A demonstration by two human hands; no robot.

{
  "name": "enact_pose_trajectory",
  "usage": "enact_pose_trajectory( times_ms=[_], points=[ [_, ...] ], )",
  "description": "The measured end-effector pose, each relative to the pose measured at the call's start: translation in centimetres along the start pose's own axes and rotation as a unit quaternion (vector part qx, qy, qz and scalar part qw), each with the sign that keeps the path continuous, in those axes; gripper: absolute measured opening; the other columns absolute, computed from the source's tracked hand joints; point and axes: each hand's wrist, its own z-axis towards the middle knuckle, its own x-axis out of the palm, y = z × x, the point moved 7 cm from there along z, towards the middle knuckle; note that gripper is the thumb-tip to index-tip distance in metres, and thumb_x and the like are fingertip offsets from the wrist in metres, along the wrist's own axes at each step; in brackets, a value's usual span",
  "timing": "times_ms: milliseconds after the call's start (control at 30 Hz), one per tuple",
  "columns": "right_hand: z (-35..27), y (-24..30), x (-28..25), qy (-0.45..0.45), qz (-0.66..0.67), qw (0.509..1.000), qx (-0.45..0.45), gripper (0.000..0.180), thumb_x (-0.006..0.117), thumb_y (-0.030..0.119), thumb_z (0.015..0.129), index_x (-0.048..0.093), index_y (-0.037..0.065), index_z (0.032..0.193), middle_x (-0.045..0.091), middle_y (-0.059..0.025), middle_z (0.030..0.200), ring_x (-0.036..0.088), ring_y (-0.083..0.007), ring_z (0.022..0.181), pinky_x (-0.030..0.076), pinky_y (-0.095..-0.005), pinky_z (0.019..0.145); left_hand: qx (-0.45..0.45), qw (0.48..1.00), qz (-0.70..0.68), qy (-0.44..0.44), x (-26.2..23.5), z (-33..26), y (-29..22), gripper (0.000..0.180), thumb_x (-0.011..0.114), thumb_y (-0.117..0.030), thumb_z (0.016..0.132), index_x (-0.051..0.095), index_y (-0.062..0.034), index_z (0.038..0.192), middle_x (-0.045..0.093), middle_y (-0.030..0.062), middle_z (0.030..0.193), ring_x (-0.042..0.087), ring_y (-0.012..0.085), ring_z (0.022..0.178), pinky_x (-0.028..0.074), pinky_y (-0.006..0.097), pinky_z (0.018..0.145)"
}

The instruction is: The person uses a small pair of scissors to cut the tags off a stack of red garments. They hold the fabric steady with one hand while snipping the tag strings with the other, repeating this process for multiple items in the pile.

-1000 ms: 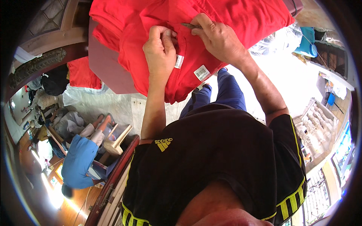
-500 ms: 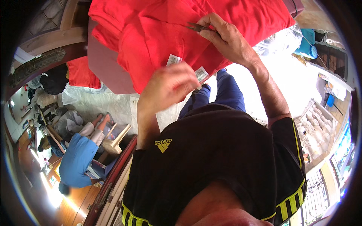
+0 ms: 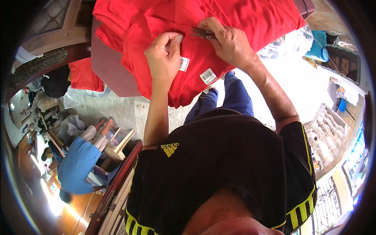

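Note:
A red garment (image 3: 250, 15) lies spread over the table edge, with two white barcode tags (image 3: 184, 64) (image 3: 207, 76) on its hanging part. My left hand (image 3: 164, 58) pinches the red fabric just beside the upper tag. My right hand (image 3: 231, 43) rests on the garment a little to the right and grips a small dark tool (image 3: 201, 33) whose tip points toward my left thumb. What kind of tool it is cannot be told.
The garment sits on a mauve table top (image 3: 109, 74). A second red pile (image 3: 82, 74) lies at the left. A person in a blue shirt (image 3: 78, 164) sits low at the left by a pale stool (image 3: 119, 145). Clear plastic bags (image 3: 288, 43) lie at the right.
My left hand lifted off the fabric and dropped toward me half a second ago, then came back and now pinches the cloth by the tag. My right hand stayed put with the tool.

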Motion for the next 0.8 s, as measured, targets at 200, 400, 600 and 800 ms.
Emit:
enact_pose_trajectory(
  times_ms=[200,400,600,800],
  points=[
    [-0.2,0.9,-0.2,0.031,0.024,0.999,-0.014,0.031,0.068,0.011,0.092,0.055,0.01,0.12,0.073,-0.0123,0.091,0.074,-0.0305,0.08,0.059,-0.04,0.068,-0.076,0.965,-0.249,0.018,-0.9,-0.5,0.4,0.012,0.062,-0.008,0.101,0.068,0.0009,0.097,0.068,0.0023,0.08,0.061,0.0087,0.066,0.049,0.026,0.059],
    [-0.1,-0.9,-0.2,0.06,0.044,0.996,0.058,0.03,0.07,0.013,0.094,0.057,0.006,0.12,0.074,-0.0115,0.097,0.074,-0.0263,0.09,0.059,-0.0357,0.076,-0.005,0.922,-0.163,0.351,-1.0,-4.2,-4.8,0.014,0.069,-0.006,0.094,0.067,0.0037,0.105,0.066,0.008,0.084,0.06,0.0095,0.067,0.047,0.026,0.056],
    [0.4,-1.0,-0.2,0.044,0.068,0.995,0.065,0.028,0.07,0.014,0.093,0.058,0.006,0.117,0.074,-0.0123,0.095,0.074,-0.0278,0.089,0.059,-0.0371,0.076,0.112,0.985,0.067,0.113,1.0,-1.0,-3.7,0.02,0.073,-0.003,0.084,0.072,-0.004,0.103,0.064,0.0089,0.091,0.067,0.0205,0.07,0.053,0.034,0.06],
    [-0.3,-0.8,-0.2,0.065,0.08,0.991,0.087,0.03,0.069,0.014,0.095,0.054,0.005,0.12,0.073,-0.0128,0.103,0.074,-0.0263,0.098,0.059,-0.0356,0.084,0.146,0.976,0.136,0.088,2.1,-1.0,-2.7,0.013,0.069,0.002,0.086,0.069,-0.002,0.099,0.064,0.0096,0.086,0.067,0.0218,0.077,0.053,0.031,0.065]
  ],
)
